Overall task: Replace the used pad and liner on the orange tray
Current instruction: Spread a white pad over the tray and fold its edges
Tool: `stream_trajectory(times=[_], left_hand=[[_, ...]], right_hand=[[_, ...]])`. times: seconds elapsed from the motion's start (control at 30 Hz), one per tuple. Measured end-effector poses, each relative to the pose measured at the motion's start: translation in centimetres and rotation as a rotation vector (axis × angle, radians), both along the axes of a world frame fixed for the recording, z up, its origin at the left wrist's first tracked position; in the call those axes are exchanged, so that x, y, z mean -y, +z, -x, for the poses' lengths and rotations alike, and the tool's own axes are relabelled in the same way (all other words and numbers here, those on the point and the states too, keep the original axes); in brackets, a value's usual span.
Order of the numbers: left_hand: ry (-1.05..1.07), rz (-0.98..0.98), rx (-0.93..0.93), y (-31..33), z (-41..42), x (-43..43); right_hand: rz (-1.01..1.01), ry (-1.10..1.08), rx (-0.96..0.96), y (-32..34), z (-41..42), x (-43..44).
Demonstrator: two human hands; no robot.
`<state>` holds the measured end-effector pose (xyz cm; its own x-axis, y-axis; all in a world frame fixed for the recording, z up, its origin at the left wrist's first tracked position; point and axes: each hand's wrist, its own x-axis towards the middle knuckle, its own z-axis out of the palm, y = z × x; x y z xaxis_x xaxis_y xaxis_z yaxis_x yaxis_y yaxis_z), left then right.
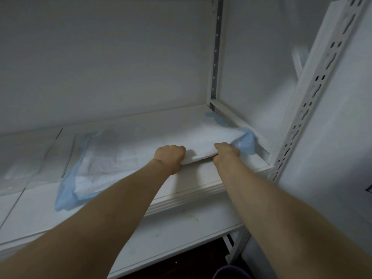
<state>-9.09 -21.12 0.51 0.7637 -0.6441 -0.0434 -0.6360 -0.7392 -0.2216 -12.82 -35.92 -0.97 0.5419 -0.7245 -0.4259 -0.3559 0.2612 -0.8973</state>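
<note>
- We see a white shelf [187, 188] filling most of the head view; it runs left to right and tilts up toward the right (wide-angle lens).
- On it lies the pad [124, 158], white and quilted. Its long axis runs along the shelf, left to right, with its near long edge facing us.
- The pad's right part is lifted in a thick fold, while its left part lies flat on the board.
- A blue liner [66, 194] sticks out from under the pad at the left end. More blue is bunched at the right end, just beyond the right hand.
- A lower board [181, 230] sits beneath the shelf, stained in places.
- The front upright [314, 93] is white and slotted, to the right of the pad and apart from it.
- Clear plastic [30, 158] lies flat on the shelf left of the pad (contents too blurred to name).
- The left hand [171, 156] has its fingers curled over the near edge of the fold and grips the pad.
- The right hand [226, 154] is close beside the left, with its thumb on top of the same edge, and pinches the pad.
- Both hands are at the pad's right half, near each other but not touching.
- A dark tub [231, 272] has its rim just in view at the bottom.
</note>
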Motion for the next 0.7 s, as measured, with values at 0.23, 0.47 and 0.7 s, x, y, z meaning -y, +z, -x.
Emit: stream_trajectory(times=[0.23, 0.47, 0.7], left_hand=[[-0.006, -0.015, -0.006, -0.4, -0.1, -0.3], [-0.006, -0.003, -0.014, -0.7, -0.1, -0.1], [0.008, -0.005, 0.013, -0.5, -0.1, 0.2]], right_hand=[[-0.233, -0.214, 0.283, 1.4, 0.6, 1.6], [0.536, -0.178, -0.16, 1.5, 1.0, -0.1], [1.233, 0.855, 0.029, 0.4, 2.0, -2.7]])
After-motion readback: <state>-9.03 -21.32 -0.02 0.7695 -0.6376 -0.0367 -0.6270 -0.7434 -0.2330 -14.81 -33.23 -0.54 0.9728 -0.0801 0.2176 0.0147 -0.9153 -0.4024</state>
